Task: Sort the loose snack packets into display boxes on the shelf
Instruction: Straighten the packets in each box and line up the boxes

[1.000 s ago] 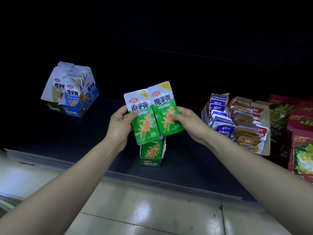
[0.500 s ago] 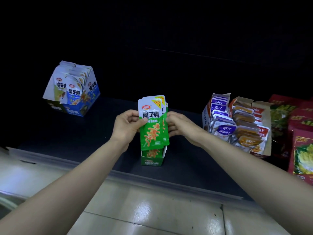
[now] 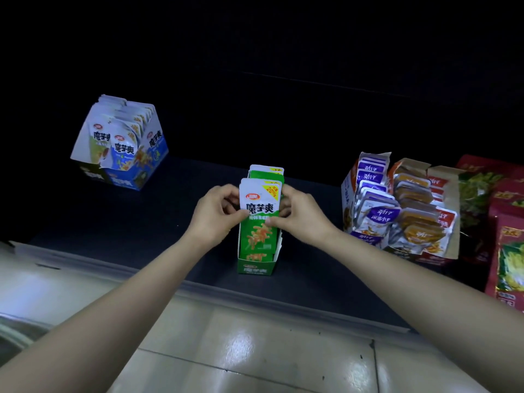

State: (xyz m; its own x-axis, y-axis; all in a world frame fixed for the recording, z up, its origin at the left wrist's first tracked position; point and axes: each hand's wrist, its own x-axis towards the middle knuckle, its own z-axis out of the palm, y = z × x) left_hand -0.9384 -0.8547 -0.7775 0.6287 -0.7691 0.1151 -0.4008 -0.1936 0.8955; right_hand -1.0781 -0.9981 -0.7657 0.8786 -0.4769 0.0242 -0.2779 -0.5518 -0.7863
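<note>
Hands: your left hand (image 3: 215, 214) and right hand (image 3: 300, 215) pinch opposite side edges of the green packets (image 3: 259, 219) | Place: upright, long axis vertical, lower ends inside the green display box (image 3: 255, 266) on the shelf (image 3: 127, 222), directly below your hands | Nearer: neither | Next: probably straight down.

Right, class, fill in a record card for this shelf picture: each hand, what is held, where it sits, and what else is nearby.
left hand: pinches the green packets at their left edge
right hand: pinches the same packets at the right edge
packets: upright, lower ends in the green display box
shelf, left: blue display box, stocked
shelf, right: box of purple and orange packets; red bags
</note>
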